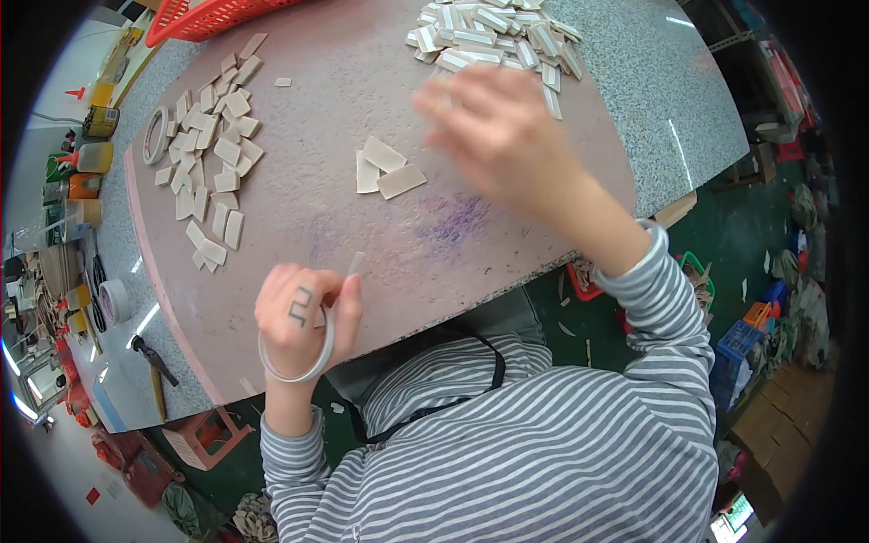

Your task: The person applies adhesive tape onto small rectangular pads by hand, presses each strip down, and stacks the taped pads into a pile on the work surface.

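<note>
My left hand (306,319) is closed near the front edge of the mat, thumb against curled fingers. A short pale translucent strip (356,263), like tape, sticks up from its fingertips. A thin white ring (312,373), a tape roll or a bangle, loops around this hand near the wrist. My right hand (502,136) is raised by the near side of a pile of beige pieces with white strips (484,34). Its fingers are smeared by motion, and whether they hold anything is unclear. Between the hands lie three flat beige rectangular pieces (401,181), close together.
Many plain beige pieces (213,136) lie scattered at the left of the pinkish mat (317,118). Beside them rests a tape roll (156,136). A red basket (195,23) stands at the far left. Scissors (97,281) and a white roll (114,300) lie along the left table edge.
</note>
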`<move>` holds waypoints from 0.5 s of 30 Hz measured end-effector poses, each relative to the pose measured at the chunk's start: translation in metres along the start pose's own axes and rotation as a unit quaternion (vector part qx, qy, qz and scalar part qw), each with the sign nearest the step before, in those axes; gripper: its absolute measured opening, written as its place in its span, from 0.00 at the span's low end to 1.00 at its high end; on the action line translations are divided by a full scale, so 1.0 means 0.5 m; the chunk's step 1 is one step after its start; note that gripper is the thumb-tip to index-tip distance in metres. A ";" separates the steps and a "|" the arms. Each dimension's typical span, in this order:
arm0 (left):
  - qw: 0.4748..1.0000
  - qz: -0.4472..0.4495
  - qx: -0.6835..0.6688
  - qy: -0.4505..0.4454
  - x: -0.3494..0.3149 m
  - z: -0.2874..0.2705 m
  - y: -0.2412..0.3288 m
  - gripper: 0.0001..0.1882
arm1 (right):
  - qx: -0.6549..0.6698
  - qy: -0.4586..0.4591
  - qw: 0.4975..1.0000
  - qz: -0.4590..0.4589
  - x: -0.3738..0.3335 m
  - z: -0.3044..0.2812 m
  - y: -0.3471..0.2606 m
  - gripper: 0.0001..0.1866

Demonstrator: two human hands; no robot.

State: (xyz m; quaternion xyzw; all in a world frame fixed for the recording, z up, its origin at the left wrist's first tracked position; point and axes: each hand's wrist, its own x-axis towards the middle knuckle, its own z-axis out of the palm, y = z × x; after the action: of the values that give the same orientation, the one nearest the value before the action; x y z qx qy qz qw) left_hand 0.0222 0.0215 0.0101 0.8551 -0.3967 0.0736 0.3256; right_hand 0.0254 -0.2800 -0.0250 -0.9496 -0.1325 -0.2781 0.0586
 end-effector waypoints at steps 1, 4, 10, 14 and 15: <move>1.000 -0.003 -0.002 0.010 0.003 0.016 -0.002 0.09 | 0.048 -0.038 0.997 -0.041 -0.022 0.003 -0.044 0.22; 0.999 -0.011 -0.019 0.026 0.007 0.022 -0.010 0.08 | 0.125 -0.187 0.974 -0.022 -0.121 -0.031 -0.138 0.37; 0.906 -0.255 -0.272 -0.203 0.036 0.035 -0.013 0.09 | 0.218 -0.159 0.963 0.032 -0.170 -0.097 -0.149 0.34; 0.930 -0.182 -0.184 -0.261 0.066 0.083 0.004 0.09 | 0.284 -0.094 0.949 0.095 -0.176 -0.103 -0.109 0.25; 0.932 -0.174 -0.173 -0.268 0.069 0.086 0.005 0.08 | 0.279 -0.105 0.951 0.085 -0.189 -0.101 -0.120 0.26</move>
State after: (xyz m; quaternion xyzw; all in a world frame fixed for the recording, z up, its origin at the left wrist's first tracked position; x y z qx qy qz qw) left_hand 0.0382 -0.0279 -0.0086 0.8293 -0.3206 -0.2860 0.3574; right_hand -0.0939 -0.2525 -0.0319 -0.9270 -0.1288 -0.1232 0.3300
